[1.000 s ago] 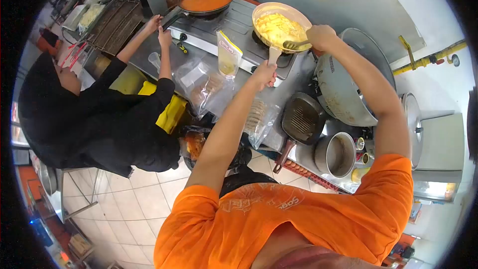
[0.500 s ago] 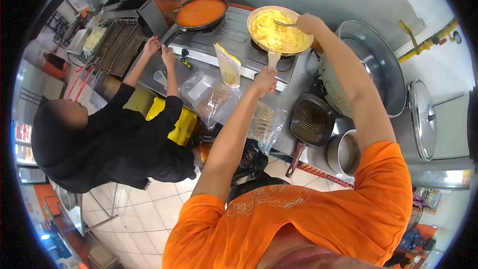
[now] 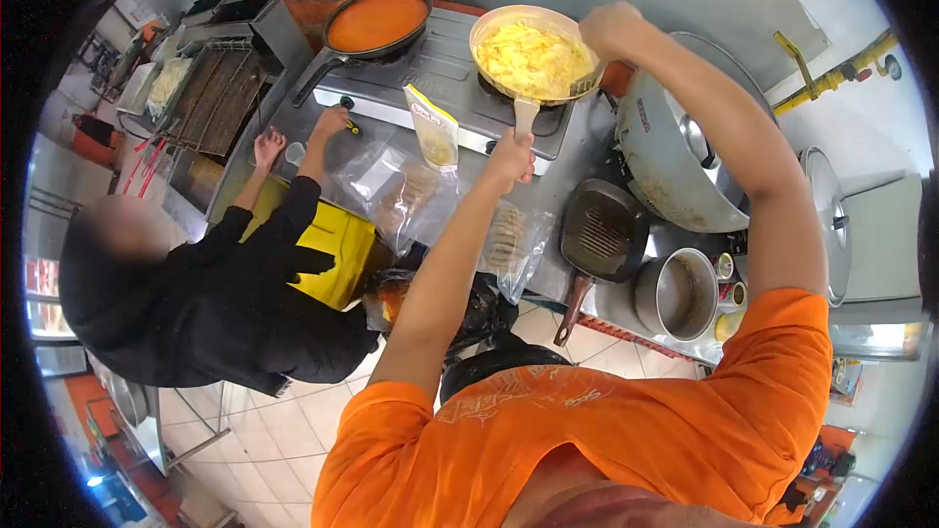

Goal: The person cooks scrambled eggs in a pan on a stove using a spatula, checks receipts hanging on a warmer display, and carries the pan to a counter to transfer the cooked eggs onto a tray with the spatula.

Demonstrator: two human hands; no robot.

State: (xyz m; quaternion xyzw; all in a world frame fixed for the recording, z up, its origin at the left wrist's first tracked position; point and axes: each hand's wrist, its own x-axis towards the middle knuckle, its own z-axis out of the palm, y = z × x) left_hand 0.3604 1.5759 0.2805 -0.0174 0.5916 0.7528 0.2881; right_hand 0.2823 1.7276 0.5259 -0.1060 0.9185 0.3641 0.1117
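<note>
In the head view, my left hand is closed around the pale handle of a frying pan on the right burner. Yellow scrambled egg fills the pan in soft, lumpy pieces. My right hand is raised at the pan's right rim, its fingers wrapped round a spatula. The spatula's blade tilts down inside the rim; its grip is hidden by my hand. Just in front of the stove, near my left hand, stands an upright pouch.
Orange sauce fills a dark pan on the left burner. A co-worker's hand is at the stove knob. Bagged food, a square grill pan, a saucepan and a large pot crowd the counter.
My right hand has lifted slightly, and the spatula has gone from the egg's middle to the right rim. The egg looks more broken up. The co-worker's hands have moved down from the sauce pan's handle.
</note>
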